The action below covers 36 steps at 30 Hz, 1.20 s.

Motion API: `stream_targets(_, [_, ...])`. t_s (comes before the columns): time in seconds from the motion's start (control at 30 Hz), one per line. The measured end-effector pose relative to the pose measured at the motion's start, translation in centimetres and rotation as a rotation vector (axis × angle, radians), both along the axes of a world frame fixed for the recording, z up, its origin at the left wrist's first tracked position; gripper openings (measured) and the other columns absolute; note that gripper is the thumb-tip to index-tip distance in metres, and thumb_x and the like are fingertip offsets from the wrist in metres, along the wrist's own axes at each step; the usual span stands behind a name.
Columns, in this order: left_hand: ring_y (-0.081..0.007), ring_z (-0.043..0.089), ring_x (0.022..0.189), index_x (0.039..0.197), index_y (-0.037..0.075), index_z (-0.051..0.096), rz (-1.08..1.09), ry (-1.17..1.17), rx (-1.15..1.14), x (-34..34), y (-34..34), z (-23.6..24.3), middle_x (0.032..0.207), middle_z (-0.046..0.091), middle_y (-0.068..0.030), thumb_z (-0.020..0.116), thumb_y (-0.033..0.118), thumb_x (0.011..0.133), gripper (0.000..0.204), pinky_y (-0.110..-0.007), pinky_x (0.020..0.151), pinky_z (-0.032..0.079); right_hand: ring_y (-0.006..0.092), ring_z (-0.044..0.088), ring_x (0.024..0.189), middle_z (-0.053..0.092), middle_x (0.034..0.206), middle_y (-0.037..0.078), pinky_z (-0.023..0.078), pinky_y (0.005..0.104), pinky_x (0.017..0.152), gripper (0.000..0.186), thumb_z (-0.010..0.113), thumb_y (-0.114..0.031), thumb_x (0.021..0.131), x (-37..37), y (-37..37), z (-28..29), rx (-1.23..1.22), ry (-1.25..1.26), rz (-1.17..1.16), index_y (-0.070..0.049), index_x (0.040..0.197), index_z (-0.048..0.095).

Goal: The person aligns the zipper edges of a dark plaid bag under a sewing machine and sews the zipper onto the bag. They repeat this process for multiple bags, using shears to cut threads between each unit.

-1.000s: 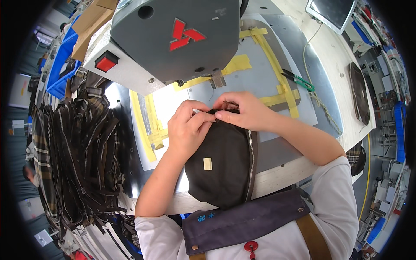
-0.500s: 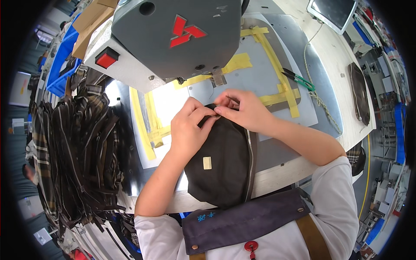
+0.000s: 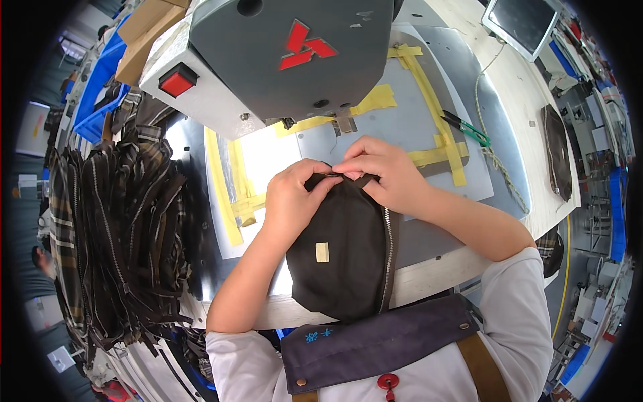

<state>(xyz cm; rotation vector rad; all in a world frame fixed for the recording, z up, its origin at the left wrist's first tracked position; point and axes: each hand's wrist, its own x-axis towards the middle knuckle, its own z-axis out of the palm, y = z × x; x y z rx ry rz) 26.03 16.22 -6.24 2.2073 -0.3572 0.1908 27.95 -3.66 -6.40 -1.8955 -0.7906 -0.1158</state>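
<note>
A dark brown fabric piece [image 3: 338,268] with a metal zipper [image 3: 388,258] along its right side hangs over the near table edge toward my lap. A small pale yellow patch [image 3: 322,252] sits on its face. At the far end of the fabric, my left hand [image 3: 293,197] pinches the edge between thumb and fingers. Right beside it, my right hand [image 3: 385,173] pinches the same edge, with a dark strip or fold showing under its fingers. The fingertips of both hands nearly meet. Just beyond them stands the grey head of a sewing machine [image 3: 295,84].
Yellow tape [image 3: 439,114] marks the machine bed. Green-handled thread snips [image 3: 469,127] lie at the right near a cord [image 3: 495,161]. Zippered dark and plaid pieces [image 3: 120,234] are heaped at left, below a blue bin [image 3: 100,100]. Another dark piece [image 3: 556,153] lies far right.
My right hand has shifted its grip along the fabric's far edge, its fingers now lower and flatter over a dark strip. My left hand keeps its pinch. The view has shifted slightly.
</note>
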Motion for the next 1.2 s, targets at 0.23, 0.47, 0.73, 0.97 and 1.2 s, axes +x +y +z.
stream_targets(0.23, [-0.0224, 0.065, 0.062, 0.082, 0.009, 0.068, -0.005, -0.307, 0.142, -0.1, -0.4, 0.1, 0.078, 0.068, -0.0027, 0.077, 0.008, 0.074, 0.013, -0.031, 0.056, 0.052, 0.0266, 0.060, 0.080, 0.059, 0.089, 0.008, 0.050, 0.0359, 0.070, 0.020, 0.066, 0.001, 0.075, -0.1, -0.2, 1.0, -0.165, -0.084, 0.020, -0.005, 0.093, 0.060])
stream_targets(0.47, [-0.0190, 0.065, 0.065, 0.083, 0.009, 0.069, -0.099, -0.324, 0.135, 0.1, -0.1, 0.1, 0.088, 0.066, -0.0014, 0.076, 0.007, 0.073, 0.012, -0.030, 0.056, 0.051, 0.0124, 0.058, 0.075, 0.063, 0.083, 0.003, 0.047, 0.0293, 0.070, 0.012, 0.066, -0.013, 0.086, 1.2, -0.2, 1.8, 0.007, 0.564, 0.034, -0.004, 0.092, 0.062])
stream_targets(0.73, [-0.0196, 0.065, 0.073, 0.085, 0.004, 0.070, -0.070, -0.032, -0.030, 0.1, -0.3, 0.8, 0.094, 0.068, -0.0036, 0.077, 0.007, 0.076, 0.012, -0.030, 0.065, 0.052, 0.0118, 0.056, 0.076, 0.064, 0.080, 0.004, 0.046, 0.0300, 0.070, 0.016, 0.064, -0.017, 0.089, 1.6, -0.2, 0.9, 0.026, 0.691, -0.048, -0.001, 0.089, 0.065])
stream_targets(0.97, [-0.0207, 0.066, 0.078, 0.086, 0.002, 0.070, -0.060, 0.075, -0.167, 0.2, -0.1, 0.4, 0.086, 0.068, -0.0073, 0.075, 0.004, 0.076, 0.011, -0.030, 0.071, 0.051, 0.0099, 0.056, 0.077, 0.063, 0.081, 0.003, 0.046, 0.0279, 0.072, 0.016, 0.065, -0.016, 0.088, 1.2, -0.6, 1.2, -0.003, 0.596, 0.010, -0.001, 0.091, 0.064])
stream_targets(1.2, [-0.0207, 0.065, 0.080, 0.087, 0.001, 0.069, -0.025, 0.096, -0.196, 0.5, 0.2, 0.8, 0.087, 0.068, -0.0074, 0.074, 0.002, 0.077, 0.011, -0.029, 0.074, 0.051, 0.0195, 0.061, 0.077, 0.063, 0.084, 0.009, 0.048, 0.0315, 0.071, 0.020, 0.065, -0.018, 0.088, 0.5, 0.0, 0.0, 0.086, 0.358, -0.066, 0.002, 0.092, 0.063])
